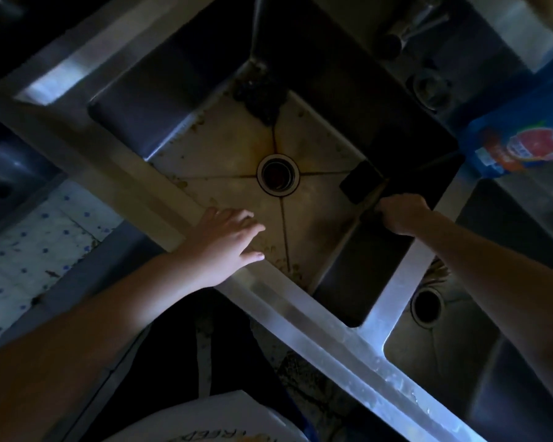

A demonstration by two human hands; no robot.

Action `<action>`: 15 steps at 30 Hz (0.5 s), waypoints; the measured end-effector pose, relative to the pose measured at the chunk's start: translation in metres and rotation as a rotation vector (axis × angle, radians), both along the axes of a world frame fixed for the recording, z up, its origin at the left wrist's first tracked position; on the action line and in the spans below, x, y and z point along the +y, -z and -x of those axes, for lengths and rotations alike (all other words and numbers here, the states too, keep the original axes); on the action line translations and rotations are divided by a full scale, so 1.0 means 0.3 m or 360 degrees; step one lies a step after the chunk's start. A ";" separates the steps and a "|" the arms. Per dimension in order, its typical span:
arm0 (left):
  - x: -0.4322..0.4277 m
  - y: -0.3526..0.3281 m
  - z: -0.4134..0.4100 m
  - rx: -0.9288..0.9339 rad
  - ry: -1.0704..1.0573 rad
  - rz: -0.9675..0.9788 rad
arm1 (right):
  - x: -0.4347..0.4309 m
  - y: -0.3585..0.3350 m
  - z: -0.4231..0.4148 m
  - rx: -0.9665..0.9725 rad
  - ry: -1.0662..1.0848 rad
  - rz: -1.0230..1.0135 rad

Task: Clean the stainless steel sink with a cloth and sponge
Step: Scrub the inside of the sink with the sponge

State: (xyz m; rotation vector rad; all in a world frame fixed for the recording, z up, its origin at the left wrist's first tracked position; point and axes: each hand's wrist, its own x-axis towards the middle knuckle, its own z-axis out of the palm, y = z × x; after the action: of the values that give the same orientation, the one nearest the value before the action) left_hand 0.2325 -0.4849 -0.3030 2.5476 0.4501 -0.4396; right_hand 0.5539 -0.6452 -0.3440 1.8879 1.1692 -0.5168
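Note:
The stainless steel sink [300, 298] fills the dim head view, its floor stained brown around the round drain [277, 174]. My left hand [224, 244] rests on the near rim, fingers straight and reaching over the basin floor. My right hand [403, 213] is curled round a dark sponge [359, 185] with a yellowish edge, holding it against the basin's right wall near the floor. A dark clump of grime or debris [259, 94] sits in the far corner. No cloth can be made out.
A second basin [460, 362] with its own drain [426, 306] lies to the right, past a steel divider. A blue packet [524, 145] stands at the far right, and a tap [422, 20] at the back. Tiled floor [29, 250] shows on the left.

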 end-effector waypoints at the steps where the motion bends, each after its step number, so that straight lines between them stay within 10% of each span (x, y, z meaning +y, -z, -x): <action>1: -0.002 0.003 0.006 0.0009 -0.0003 -0.0031 | -0.004 0.000 0.023 0.0061 0.0012 -0.0004; 9: -0.023 0.004 0.036 0.0109 -0.0248 -0.0274 | -0.085 -0.053 0.373 0.0935 -0.0013 0.0266; 15: -0.018 0.012 0.040 0.0174 -0.0403 -0.0304 | -0.050 -0.057 0.316 0.0777 -0.0302 0.0298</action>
State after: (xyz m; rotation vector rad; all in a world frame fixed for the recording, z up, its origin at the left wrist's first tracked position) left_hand 0.2205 -0.4902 -0.3065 2.6074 0.8819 -0.4613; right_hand 0.4591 -0.6603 -0.3269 1.5122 1.5339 -0.9795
